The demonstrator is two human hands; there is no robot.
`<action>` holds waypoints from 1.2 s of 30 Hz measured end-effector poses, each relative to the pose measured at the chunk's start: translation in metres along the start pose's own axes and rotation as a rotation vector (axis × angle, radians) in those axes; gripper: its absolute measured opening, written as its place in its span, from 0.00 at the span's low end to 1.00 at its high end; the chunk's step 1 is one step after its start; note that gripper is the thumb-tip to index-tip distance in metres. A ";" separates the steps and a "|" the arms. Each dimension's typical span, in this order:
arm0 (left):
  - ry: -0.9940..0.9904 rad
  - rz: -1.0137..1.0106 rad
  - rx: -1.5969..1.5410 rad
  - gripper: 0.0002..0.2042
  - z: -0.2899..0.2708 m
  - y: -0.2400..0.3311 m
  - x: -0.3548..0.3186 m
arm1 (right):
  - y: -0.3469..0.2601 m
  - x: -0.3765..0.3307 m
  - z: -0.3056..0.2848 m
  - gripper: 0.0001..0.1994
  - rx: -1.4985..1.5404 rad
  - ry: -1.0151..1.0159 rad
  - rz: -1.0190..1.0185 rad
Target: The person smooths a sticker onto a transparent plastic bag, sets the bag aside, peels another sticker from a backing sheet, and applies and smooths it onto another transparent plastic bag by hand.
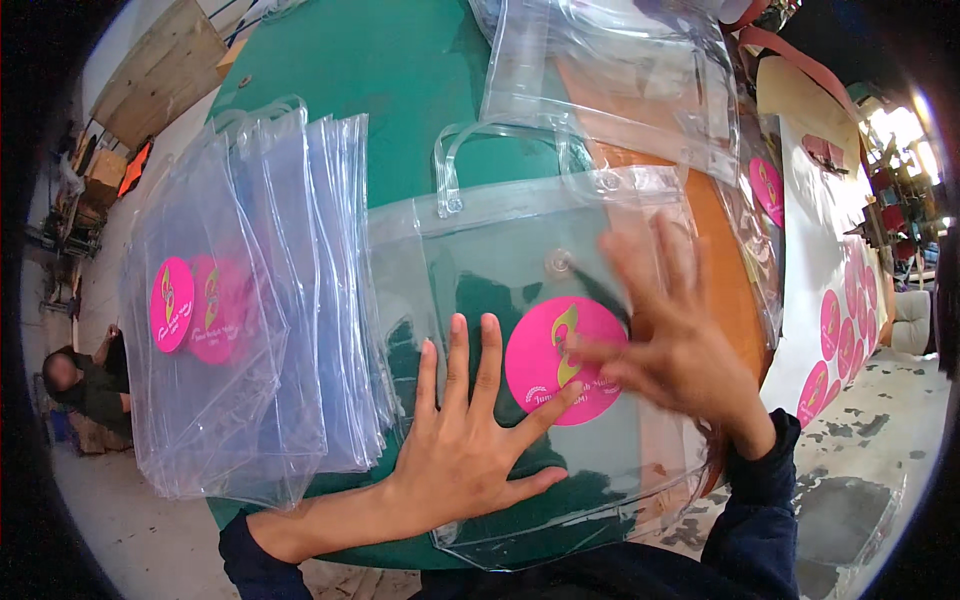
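Observation:
A clear plastic tote bag (460, 290) with looped handles lies flat in front of me. A round pink sticker (535, 350) with a green and white design sits on its front. My left hand (465, 425) is open, palm down on the bag with fingers spread, its index fingertip on the sticker's lower part. Over the sticker's right side, my right hand (675, 340) has its fingers apart and somewhat blurred, holding nothing that I can see. It covers part of the sticker; whether it presses on it I cannot tell.
On the left lies a stack of clear bags (340, 300), the top one with a pink sticker (172, 305). More clear bags (620, 80) lie at the far side. A white sheet of pink stickers (800, 290) hangs at right. The table (400, 60) is green; a person (95, 385) is far left.

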State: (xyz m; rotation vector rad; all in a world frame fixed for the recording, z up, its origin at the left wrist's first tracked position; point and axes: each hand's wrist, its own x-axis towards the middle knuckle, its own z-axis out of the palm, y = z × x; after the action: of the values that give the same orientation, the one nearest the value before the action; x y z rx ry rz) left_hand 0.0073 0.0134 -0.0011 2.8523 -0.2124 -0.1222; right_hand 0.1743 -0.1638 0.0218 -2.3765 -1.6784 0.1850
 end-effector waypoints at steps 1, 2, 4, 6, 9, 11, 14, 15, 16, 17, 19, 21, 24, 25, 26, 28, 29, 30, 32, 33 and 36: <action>-0.008 -0.006 0.005 0.36 -0.001 0.001 0.001 | 0.003 -0.001 0.001 0.15 -0.001 0.001 -0.001; -0.022 -0.011 0.011 0.36 -0.002 0.001 0.001 | 0.006 -0.002 0.003 0.15 -0.012 0.017 0.019; -0.026 -0.018 0.015 0.37 -0.002 0.003 0.000 | 0.010 -0.003 0.004 0.16 -0.011 0.044 0.071; -0.016 -0.008 0.016 0.37 -0.003 0.002 0.001 | 0.018 -0.005 -0.001 0.16 -0.083 0.085 0.120; 0.006 -0.010 0.008 0.37 -0.002 0.001 0.001 | 0.013 -0.003 -0.002 0.15 -0.151 0.129 0.169; 0.001 -0.016 0.026 0.38 -0.001 0.002 0.002 | -0.001 -0.002 -0.004 0.12 -0.195 0.083 0.126; -0.005 0.000 0.026 0.38 -0.001 -0.001 -0.002 | -0.007 0.000 0.005 0.14 -0.045 0.031 0.036; -0.007 -0.006 0.025 0.38 -0.001 0.000 -0.003 | -0.008 0.001 0.007 0.14 -0.044 0.000 0.056; -0.009 -0.010 0.013 0.38 -0.001 0.001 -0.003 | 0.000 0.001 0.004 0.15 -0.088 0.051 0.120; -0.004 -0.007 0.004 0.37 -0.002 0.000 -0.002 | 0.005 0.000 0.003 0.15 -0.090 0.054 0.119; -0.006 -0.006 0.006 0.36 -0.001 -0.001 -0.002 | 0.013 -0.001 0.005 0.16 -0.053 0.149 0.218; -0.013 -0.007 0.007 0.35 0.000 -0.001 0.000 | -0.004 0.002 0.001 0.18 -0.243 0.137 0.209; -0.030 0.022 -0.001 0.33 0.001 0.000 0.000 | -0.022 0.003 0.024 0.13 -0.035 0.057 -0.091; -0.011 0.018 0.000 0.33 -0.001 0.000 0.002 | -0.017 0.005 0.021 0.13 -0.030 0.059 -0.076; -0.001 0.006 0.002 0.32 -0.003 -0.001 -0.002 | -0.009 0.012 0.017 0.13 -0.064 0.112 0.011; 0.006 0.017 -0.003 0.32 -0.001 -0.002 -0.001 | 0.003 0.016 0.011 0.13 -0.195 0.174 0.119; 0.017 0.018 -0.011 0.31 0.000 -0.002 0.000 | 0.003 0.016 0.012 0.13 -0.194 0.178 0.117; 0.018 0.016 -0.008 0.31 0.001 -0.002 0.000 | 0.004 0.016 0.014 0.14 -0.177 0.204 0.125; 0.017 0.016 -0.013 0.31 0.004 -0.003 0.000 | -0.003 0.017 0.020 0.14 -0.161 0.232 0.126; 0.023 0.017 -0.016 0.31 0.004 -0.002 0.000 | -0.015 0.016 0.023 0.14 -0.040 0.178 -0.003; 0.013 0.036 -0.014 0.31 0.002 -0.003 -0.001 | -0.011 0.022 0.020 0.15 -0.005 0.165 -0.029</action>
State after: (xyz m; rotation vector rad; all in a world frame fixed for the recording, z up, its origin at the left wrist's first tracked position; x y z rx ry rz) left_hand 0.0063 0.0161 -0.0036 2.8329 -0.2586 -0.0980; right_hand 0.1673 -0.1375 0.0062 -2.2995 -1.6379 -0.0204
